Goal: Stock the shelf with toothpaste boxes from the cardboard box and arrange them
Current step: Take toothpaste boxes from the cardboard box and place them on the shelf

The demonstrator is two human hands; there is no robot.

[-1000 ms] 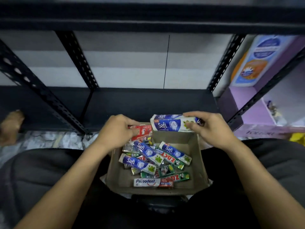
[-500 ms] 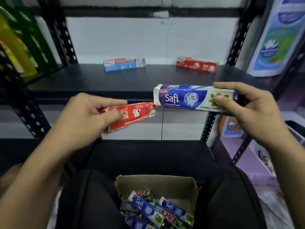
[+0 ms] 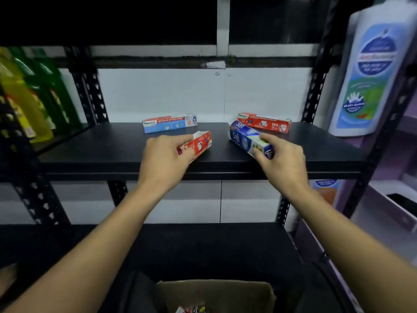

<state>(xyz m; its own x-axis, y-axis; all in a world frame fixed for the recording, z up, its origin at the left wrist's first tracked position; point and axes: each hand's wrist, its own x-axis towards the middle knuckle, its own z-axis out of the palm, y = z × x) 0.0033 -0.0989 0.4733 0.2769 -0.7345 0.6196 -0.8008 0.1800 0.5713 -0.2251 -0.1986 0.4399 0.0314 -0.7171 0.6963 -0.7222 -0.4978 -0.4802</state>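
1. Over the shelf [image 3: 112, 150], a red box [image 3: 198, 144] is gripped by the left hand [image 3: 164, 159], fingers curled round it.
2. A Safi box [image 3: 246, 138] is pinched at its near end by the right hand [image 3: 282, 159].
3. At the shelf's back, a Pepsodent box [image 3: 169, 123] and a 10X box [image 3: 265, 123] are set well apart.
4. Below, the carton [image 3: 216, 292] is seen.

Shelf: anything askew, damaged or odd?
Nothing damaged or spilled. The red box in the left hand and the Safi box in the right hand point end-first toward the back, unlike the blue box and 10X box lying broadside on the shelf.
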